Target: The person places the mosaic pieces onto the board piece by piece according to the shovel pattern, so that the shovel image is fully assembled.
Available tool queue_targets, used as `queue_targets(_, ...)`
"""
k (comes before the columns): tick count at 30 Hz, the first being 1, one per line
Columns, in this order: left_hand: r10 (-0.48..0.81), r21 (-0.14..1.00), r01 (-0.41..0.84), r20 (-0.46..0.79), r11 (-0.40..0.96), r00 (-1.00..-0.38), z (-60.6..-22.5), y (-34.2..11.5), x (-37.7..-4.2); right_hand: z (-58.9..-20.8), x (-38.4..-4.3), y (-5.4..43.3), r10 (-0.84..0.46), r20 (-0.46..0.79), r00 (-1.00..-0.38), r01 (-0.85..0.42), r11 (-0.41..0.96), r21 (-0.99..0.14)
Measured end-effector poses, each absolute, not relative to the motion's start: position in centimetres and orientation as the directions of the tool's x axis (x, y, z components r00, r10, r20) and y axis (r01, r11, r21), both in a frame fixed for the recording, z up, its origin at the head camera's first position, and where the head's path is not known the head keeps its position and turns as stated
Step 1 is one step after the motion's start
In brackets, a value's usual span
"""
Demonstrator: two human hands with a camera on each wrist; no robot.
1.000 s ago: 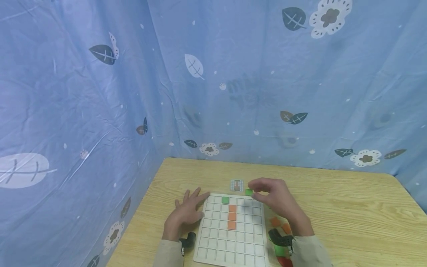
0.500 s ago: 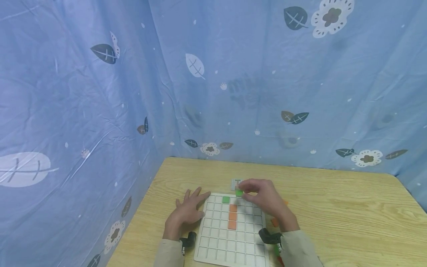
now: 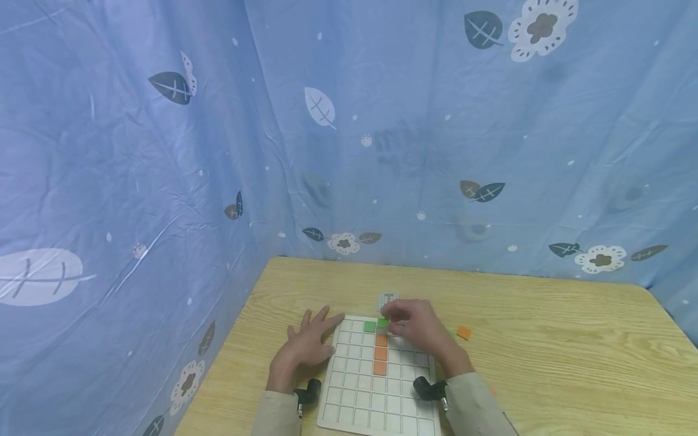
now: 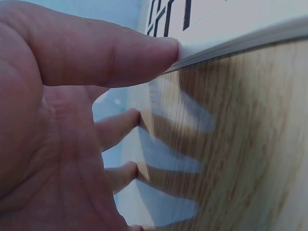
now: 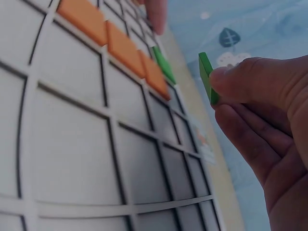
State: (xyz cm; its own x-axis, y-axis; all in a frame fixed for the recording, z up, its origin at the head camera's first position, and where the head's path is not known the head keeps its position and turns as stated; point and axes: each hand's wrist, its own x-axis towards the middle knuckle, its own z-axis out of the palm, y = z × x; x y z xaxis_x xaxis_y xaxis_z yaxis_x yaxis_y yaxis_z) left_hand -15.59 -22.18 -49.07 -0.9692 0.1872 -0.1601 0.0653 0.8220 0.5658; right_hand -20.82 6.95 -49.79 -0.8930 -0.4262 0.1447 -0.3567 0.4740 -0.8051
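Note:
My right hand (image 3: 417,327) pinches a green square tile (image 5: 207,77) between thumb and fingers, close over the far row of the white grid board (image 3: 354,396). In the head view that tile overlaps the cell just right of another green tile (image 3: 369,327) set in the far row. Three orange tiles (image 3: 380,353) run in a column toward me from below the held tile. At the board's left edge rests my left hand (image 3: 305,345), fingers spread, with the thumb (image 4: 144,60) against the board's rim and the fingertips on the table.
A small printed pattern card (image 3: 386,300) lies just beyond the board, partly covered by my right hand. A loose orange tile (image 3: 463,332) sits on the wooden table (image 3: 567,351) to the right. A blue patterned curtain (image 3: 409,151) hangs along the table's back and left sides.
My right hand has carried the green tile leftward and toward me, from right of the card to over the board's far row. The left hand stays put.

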Motion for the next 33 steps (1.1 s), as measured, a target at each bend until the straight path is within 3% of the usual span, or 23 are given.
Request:
queue_targets(14, 0.175, 0.55, 0.055, -0.169, 0.834, -0.97, -49.1, -22.1, -15.7, -51.0, -20.7, 6.0, -0.408, 0.126, -0.904, -0.358, 0.561, -0.747)
queue_targets(33, 0.186, 0.567, 0.065, -0.158, 0.821, -0.97, -49.0, -22.1, -15.5, -51.9, -20.7, 5.7, -0.393, 0.17, -0.904, -0.382, 0.559, -0.736)
